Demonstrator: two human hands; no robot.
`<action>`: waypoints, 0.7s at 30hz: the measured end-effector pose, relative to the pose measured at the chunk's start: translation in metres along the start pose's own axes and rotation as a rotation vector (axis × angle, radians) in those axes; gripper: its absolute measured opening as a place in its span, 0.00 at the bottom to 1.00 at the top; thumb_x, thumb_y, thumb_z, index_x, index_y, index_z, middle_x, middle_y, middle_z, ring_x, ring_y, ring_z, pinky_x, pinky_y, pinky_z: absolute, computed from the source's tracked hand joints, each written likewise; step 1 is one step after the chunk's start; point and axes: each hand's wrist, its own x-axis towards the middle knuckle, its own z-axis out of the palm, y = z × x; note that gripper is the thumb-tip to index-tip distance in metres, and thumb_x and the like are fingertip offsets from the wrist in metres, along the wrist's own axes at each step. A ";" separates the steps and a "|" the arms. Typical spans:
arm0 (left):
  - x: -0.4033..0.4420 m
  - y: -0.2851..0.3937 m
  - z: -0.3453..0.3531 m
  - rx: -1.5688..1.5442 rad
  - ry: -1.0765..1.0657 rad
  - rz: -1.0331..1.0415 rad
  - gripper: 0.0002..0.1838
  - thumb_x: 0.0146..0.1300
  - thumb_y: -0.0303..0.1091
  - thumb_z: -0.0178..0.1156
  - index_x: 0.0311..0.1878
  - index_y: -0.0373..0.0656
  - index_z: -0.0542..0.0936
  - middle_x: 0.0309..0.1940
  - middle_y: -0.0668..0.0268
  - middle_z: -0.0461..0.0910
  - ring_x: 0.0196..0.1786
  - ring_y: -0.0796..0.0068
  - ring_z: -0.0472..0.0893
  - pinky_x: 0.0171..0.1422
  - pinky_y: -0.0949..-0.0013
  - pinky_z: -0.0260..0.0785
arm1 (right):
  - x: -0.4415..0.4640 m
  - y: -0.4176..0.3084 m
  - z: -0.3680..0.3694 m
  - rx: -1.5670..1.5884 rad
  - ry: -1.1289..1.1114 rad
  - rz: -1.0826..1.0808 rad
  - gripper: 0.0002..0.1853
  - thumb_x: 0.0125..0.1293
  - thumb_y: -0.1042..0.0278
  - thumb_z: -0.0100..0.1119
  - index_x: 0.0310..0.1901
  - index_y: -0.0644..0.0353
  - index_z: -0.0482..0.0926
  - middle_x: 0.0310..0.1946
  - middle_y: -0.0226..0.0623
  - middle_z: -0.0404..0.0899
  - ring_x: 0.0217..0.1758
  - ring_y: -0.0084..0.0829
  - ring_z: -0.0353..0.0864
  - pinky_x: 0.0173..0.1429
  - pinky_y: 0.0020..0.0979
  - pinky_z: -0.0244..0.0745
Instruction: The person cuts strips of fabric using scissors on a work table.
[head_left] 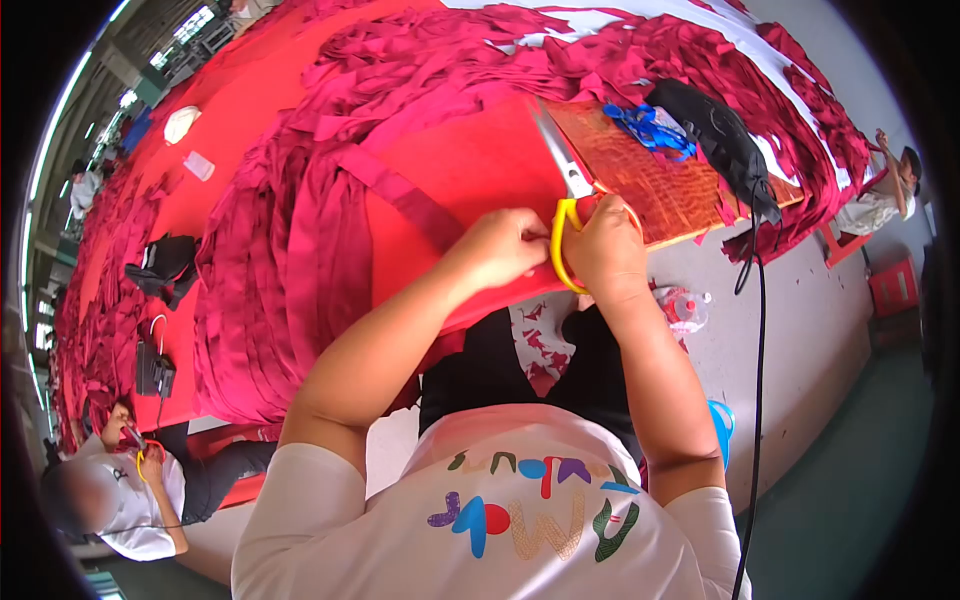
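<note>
My right hand (606, 250) is closed around the yellow handles of large scissors (565, 160), whose metal blades point away from me over the table edge of the wooden board. Close by on the left, my left hand (503, 247) has its fingers curled together near the yellow handle; whatever they hold is too small or hidden to make out. A dark red fabric strip (400, 192) lies on the red cloth (440, 150) and runs toward my left wrist. Long dark red strips (285, 270) hang in a thick heap left of my forearm.
Beyond my right hand lies a wooden board (625, 180) with blue ribbon (650, 130) and a black bag (710, 130). A black cable (760, 350) hangs down on the right. At lower left, another person (140, 500) holds yellow-handled scissors; someone else (885, 200) sits at far right.
</note>
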 end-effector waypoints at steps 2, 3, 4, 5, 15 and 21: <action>-0.038 0.001 0.004 0.449 0.291 0.236 0.08 0.59 0.32 0.61 0.39 0.39 0.77 0.31 0.51 0.79 0.34 0.51 0.81 0.38 0.58 0.72 | 0.004 -0.006 0.025 -0.108 0.017 -0.073 0.22 0.58 0.59 0.61 0.43 0.66 0.65 0.38 0.56 0.77 0.35 0.51 0.82 0.39 0.44 0.78; -0.055 -0.005 0.004 0.505 0.360 0.317 0.08 0.59 0.33 0.61 0.36 0.39 0.77 0.31 0.53 0.79 0.35 0.52 0.80 0.38 0.59 0.72 | 0.005 -0.005 0.030 -0.104 -0.004 -0.116 0.19 0.59 0.61 0.58 0.42 0.66 0.65 0.38 0.55 0.77 0.34 0.50 0.82 0.38 0.44 0.78; -0.074 -0.007 0.004 0.523 0.416 0.326 0.07 0.59 0.32 0.62 0.36 0.40 0.77 0.31 0.55 0.79 0.35 0.53 0.80 0.38 0.60 0.72 | 0.006 -0.002 0.034 -0.100 -0.028 -0.157 0.16 0.61 0.62 0.56 0.41 0.65 0.65 0.38 0.55 0.77 0.33 0.49 0.82 0.37 0.43 0.79; -0.096 -0.010 0.003 0.539 0.468 0.334 0.07 0.58 0.32 0.62 0.35 0.40 0.77 0.31 0.57 0.78 0.35 0.55 0.80 0.37 0.61 0.72 | 0.007 0.004 0.037 -0.168 0.036 -0.229 0.13 0.61 0.66 0.54 0.41 0.64 0.64 0.36 0.51 0.77 0.31 0.47 0.82 0.33 0.42 0.78; -0.260 -0.017 -0.027 0.411 0.363 -0.042 0.16 0.47 0.25 0.72 0.41 0.40 0.80 0.35 0.59 0.79 0.37 0.65 0.82 0.36 0.68 0.76 | 0.104 0.141 -0.064 -0.294 0.266 0.006 0.25 0.55 0.56 0.66 0.45 0.65 0.68 0.41 0.57 0.77 0.39 0.52 0.81 0.41 0.44 0.78; -0.133 0.060 -0.080 0.258 0.393 0.299 0.08 0.56 0.25 0.66 0.39 0.36 0.80 0.35 0.63 0.83 0.40 0.76 0.82 0.45 0.72 0.73 | 0.101 0.106 -0.033 0.273 0.350 0.022 0.20 0.51 0.59 0.71 0.33 0.69 0.75 0.27 0.48 0.80 0.32 0.47 0.82 0.38 0.40 0.74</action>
